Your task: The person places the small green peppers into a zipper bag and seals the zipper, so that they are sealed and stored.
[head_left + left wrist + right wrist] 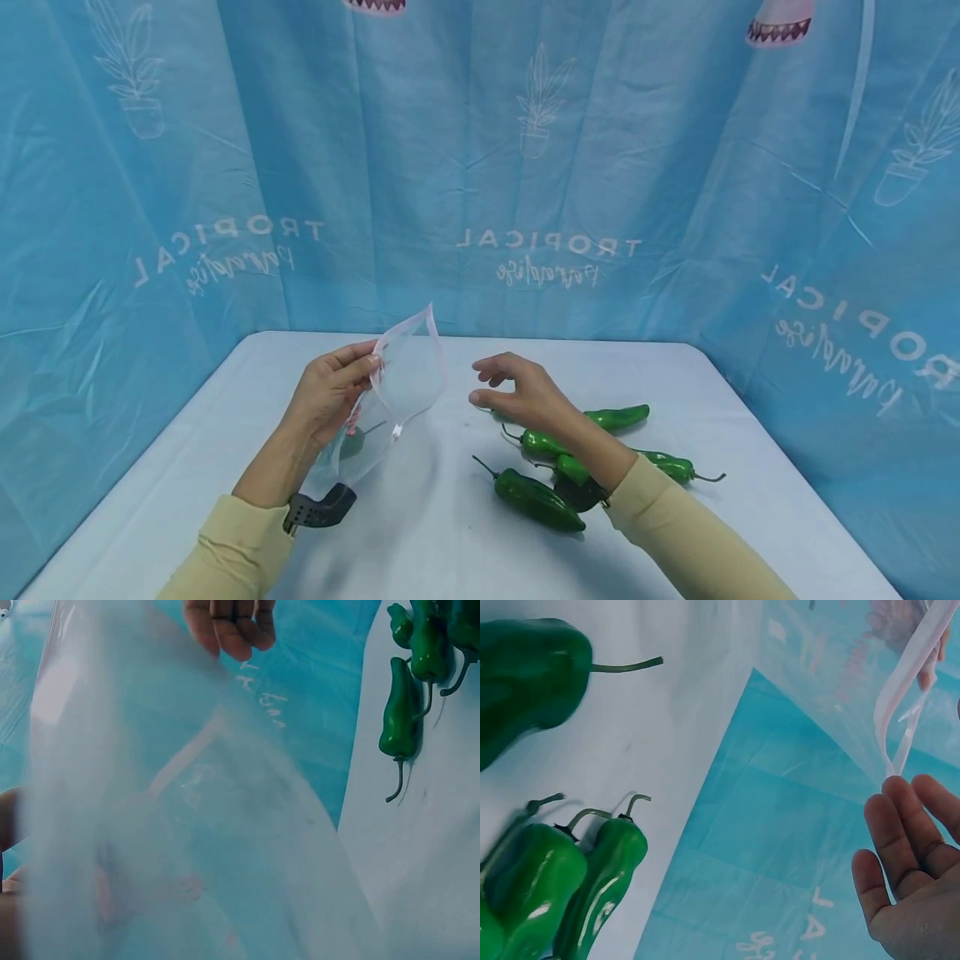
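At the left, my left hand (330, 392) pinches the rim of a clear zip bag (411, 379), whose mouth gapes toward the right. Through the plastic a green pepper (351, 444) with a thin stem shows low in the bag. My right hand (525, 392) is raised to the right of the bag's mouth, its fingers loosely bent and holding nothing. In the right wrist view its fingertips (894, 786) appear close to the bag's rim; whether they touch is unclear. Below the right forearm lie several green peppers (538, 500), partly hidden by it.
A white-covered table (427, 542) carries everything. Blue printed curtains (420, 167) stand behind it and at both sides. The nearest loose peppers lie on the right half of the table, with stems pointing different ways.
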Demonstrator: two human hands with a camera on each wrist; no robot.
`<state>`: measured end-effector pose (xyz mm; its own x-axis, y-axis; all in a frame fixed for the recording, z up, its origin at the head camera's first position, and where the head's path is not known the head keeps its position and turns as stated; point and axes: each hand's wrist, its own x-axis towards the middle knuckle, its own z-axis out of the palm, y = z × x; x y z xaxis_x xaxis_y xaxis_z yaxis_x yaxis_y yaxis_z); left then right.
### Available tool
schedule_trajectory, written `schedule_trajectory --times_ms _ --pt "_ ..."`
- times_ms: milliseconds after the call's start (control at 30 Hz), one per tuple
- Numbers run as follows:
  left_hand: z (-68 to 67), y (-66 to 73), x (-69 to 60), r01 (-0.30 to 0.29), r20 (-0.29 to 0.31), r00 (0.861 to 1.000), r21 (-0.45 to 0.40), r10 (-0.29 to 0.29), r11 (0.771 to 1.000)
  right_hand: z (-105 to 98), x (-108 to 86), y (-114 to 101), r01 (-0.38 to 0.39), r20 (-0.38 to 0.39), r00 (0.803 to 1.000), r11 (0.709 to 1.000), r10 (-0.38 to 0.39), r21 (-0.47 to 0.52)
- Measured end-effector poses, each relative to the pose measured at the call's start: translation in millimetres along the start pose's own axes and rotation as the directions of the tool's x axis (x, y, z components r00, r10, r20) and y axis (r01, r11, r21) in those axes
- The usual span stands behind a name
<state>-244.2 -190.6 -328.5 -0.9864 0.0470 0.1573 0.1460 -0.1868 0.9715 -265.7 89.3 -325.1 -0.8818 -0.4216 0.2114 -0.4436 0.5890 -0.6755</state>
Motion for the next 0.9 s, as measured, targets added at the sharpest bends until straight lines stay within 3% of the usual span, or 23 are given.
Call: schedule_trajectory --times_ms 267,600,900 --pt "0.4 -0.1 0.5 -0.01 -0.004 1.0 -0.032 0.01 0.999 0 -18.7 15 -0.054 -0.002 0.999 0.997 0.054 0.052" --pt "0.0 0.2 -0.6 -0.004 -0.01 1.0 -0.037 0.004 0.999 0 -40.7 36 -0.064 -0.021 0.998 0.994 0.066 0.086" --pt "-0.9 0.8 -1.4 -0.002 -0.008 1.0 -0.039 0.002 0.999 3 -70.4 51 -0.168 -0.061 0.983 0.982 0.173 0.087"
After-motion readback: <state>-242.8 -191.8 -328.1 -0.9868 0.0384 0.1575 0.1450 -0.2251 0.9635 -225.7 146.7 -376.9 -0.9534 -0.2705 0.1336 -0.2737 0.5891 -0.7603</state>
